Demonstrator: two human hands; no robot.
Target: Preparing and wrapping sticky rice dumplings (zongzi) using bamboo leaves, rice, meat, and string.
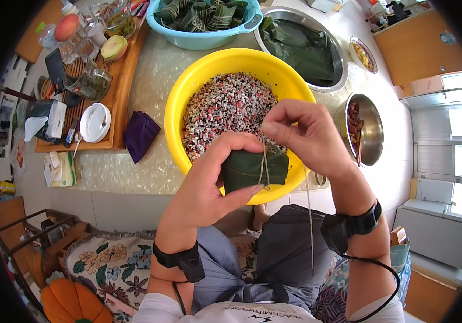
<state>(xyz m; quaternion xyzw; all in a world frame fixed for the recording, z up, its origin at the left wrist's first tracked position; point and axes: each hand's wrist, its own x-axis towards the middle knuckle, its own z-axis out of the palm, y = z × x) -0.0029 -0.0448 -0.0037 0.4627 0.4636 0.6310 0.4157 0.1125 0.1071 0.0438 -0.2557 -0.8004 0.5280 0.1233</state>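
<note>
My left hand [210,177] grips a dark green leaf-wrapped rice dumpling [243,171], fingers on top and thumb below. Pale string [266,161] loops around the parcel near its middle. The thumb and index finger of my right hand [303,133] pinch that string just above the parcel. A loose length of the string [309,222] hangs from below my right hand towards my lap. Beneath both hands stands a yellow plastic basin [176,133] of rice mixed with red and dark beans or nuts [231,105]; the parcel is over its near side.
Beyond the basin are a blue basin [198,40] of tied dumplings and a metal basin [261,42] of soaking leaves. A steel bowl [370,129] with meat stands right, near a patterned bowl [372,60]. The wooden tea tray [120,105] and a purple cloth [140,135] lie left.
</note>
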